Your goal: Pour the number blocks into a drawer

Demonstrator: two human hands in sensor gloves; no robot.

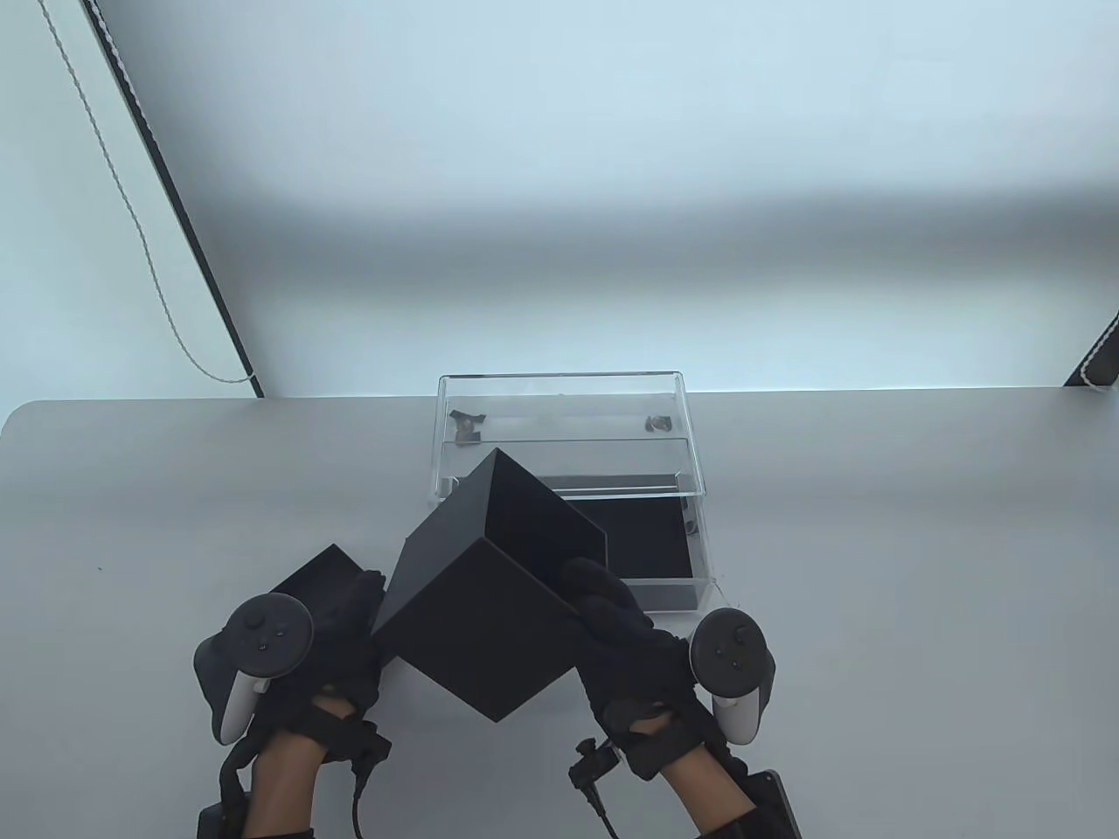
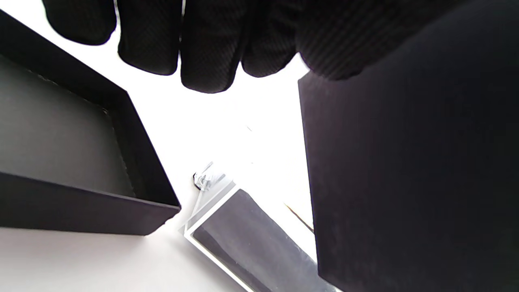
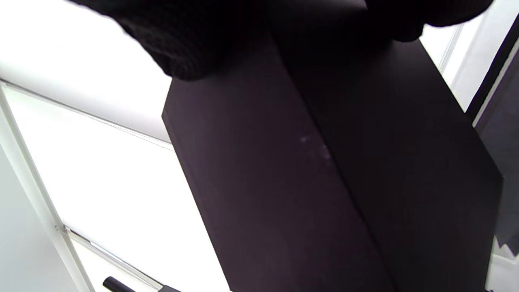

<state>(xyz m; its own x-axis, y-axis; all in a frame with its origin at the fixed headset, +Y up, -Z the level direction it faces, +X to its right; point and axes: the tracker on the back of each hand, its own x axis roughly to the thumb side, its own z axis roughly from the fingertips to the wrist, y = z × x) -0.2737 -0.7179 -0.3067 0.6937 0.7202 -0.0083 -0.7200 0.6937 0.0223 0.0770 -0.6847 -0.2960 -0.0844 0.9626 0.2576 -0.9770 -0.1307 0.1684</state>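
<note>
Backlit from window | wrist views overexposed | dark surfaces detailless

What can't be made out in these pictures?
- Number blocks: none visible; the tilted black box shows only dark walls in every view.
- Two small items at the clear drawer's back: too small to identify, table view.
- Left hand contact with the box: unclear, table view.
- Right hand fingers: cut off, right wrist view.

A black box (image 1: pixel 476 603) is held tilted above the table (image 1: pixel 874 542), its open mouth turned toward the drawer (image 1: pixel 651 533). The right hand (image 1: pixel 625 651) grips the box's right side, fingers over the rim. The left hand (image 1: pixel 337 634) is at the box's left side. A lid (image 1: pixel 315 570) lies left of the box.
</note>
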